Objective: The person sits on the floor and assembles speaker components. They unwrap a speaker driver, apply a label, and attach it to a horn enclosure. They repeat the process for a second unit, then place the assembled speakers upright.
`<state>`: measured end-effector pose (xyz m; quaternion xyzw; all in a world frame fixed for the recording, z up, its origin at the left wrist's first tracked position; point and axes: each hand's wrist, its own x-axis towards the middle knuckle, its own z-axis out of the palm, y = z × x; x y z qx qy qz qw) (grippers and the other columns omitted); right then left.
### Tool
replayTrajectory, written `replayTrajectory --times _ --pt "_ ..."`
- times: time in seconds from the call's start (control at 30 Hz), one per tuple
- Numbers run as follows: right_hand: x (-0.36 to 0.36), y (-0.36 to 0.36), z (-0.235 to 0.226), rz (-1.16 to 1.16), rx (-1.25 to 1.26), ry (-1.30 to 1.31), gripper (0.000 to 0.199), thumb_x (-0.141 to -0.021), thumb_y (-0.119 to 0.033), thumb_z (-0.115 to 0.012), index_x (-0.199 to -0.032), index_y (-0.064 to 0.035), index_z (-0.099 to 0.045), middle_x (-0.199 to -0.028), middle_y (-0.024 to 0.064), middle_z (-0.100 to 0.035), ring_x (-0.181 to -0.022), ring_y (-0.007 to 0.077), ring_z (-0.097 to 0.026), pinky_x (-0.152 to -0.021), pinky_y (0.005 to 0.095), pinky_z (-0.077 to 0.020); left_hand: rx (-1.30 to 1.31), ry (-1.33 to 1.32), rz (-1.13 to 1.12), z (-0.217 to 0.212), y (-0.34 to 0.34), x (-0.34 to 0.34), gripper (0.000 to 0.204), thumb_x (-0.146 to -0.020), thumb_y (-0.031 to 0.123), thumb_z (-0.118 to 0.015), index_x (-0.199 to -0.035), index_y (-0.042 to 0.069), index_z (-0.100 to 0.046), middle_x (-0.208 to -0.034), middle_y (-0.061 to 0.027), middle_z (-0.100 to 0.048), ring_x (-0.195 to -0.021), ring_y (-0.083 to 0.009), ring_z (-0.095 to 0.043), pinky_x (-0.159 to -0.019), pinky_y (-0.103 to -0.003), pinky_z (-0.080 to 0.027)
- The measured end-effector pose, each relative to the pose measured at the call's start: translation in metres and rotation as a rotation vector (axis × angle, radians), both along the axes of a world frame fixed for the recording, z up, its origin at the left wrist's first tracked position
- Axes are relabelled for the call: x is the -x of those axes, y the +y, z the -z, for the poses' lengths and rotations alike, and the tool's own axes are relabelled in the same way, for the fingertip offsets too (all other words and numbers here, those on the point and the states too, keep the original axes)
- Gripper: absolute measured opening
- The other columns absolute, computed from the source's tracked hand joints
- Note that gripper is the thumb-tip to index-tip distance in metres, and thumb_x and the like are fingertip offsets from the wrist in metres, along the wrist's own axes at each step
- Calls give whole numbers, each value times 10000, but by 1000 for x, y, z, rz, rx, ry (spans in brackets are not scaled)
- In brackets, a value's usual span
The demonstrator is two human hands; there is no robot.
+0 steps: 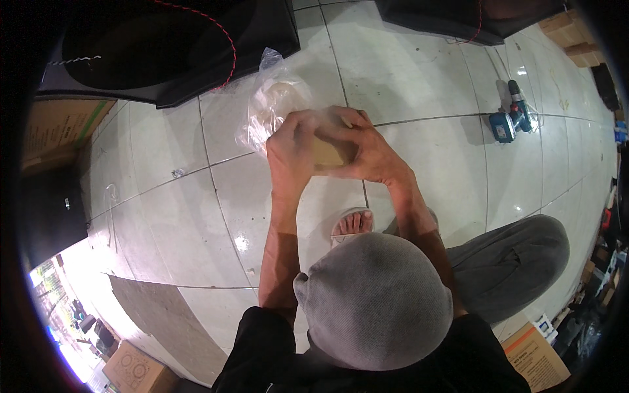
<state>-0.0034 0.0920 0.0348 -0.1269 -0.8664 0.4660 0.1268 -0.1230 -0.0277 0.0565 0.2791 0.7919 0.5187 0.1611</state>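
Between my two hands is a tan, thick, roll-like thing, held just above the tiled floor. My left hand is closed round its left side, with the fingers curled over the top. From the right, my right hand grips it too, its fingers reaching across the far side and its thumb near the close edge. Motion blurs some fingers, and they cover much of the thing, so its exact kind does not show. Just beyond my left hand lies a crumpled clear plastic bag with a pale, rounded thing inside.
A teal and black cordless drill lies on the floor to the right. Large black cabinets with red twisted wires stand at the far side. Cardboard boxes sit around the edges, and a grey flat sheet lies at the lower left.
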Motion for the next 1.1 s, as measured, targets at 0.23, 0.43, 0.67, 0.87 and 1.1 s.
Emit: replayTrajectory --times 0.23,0.43,0.67,0.87,1.1 --pt "5 -2 13 140 219 31 590 -552 -146 -843 -1109 -36 -683 -1271 196 -523 -1200 353 -518 -989 397 -475 62 213 182 -12 -4 3 126 -925 121 -651 -976 24 -712 -891 -115 -716 -795 -237 -671 -748 -329 -524" --pt "11 -3 33 517 226 -31 694 -615 -215 -870 -1167 -12 -500 -1176 194 -483 -1073 380 -526 -901 451 -488 69 454 304 -15 -13 -31 110 -881 118 -698 -957 42 -721 -840 -113 -705 -746 -285 -665 -700 -364 -534" --pt "-3 -4 29 289 488 61 779 -642 -193 -887 -1275 -53 -454 -1291 188 -416 -1197 354 -506 -949 439 -485 -85 246 270 -10 -12 -25 109 -912 111 -681 -971 26 -715 -814 -85 -704 -707 -199 -655 -658 -319 -516" --pt "-6 0 7 153 366 161 557 -673 -96 -852 -1167 -42 -601 -1246 115 -516 -1197 283 -548 -952 404 -501 -65 11 139 -33 -11 -20 120 -924 101 -640 -950 -2 -695 -827 -123 -716 -693 -207 -701 -620 -308 -531" --pt "5 7 -32 417 236 -116 231 -729 -171 -775 -846 -10 -658 -828 154 -648 -806 321 -656 -704 378 -497 -80 -153 293 -61 -17 -32 96 -901 75 -685 -956 -3 -692 -779 -89 -682 -674 -97 -597 -629 -253 -480"
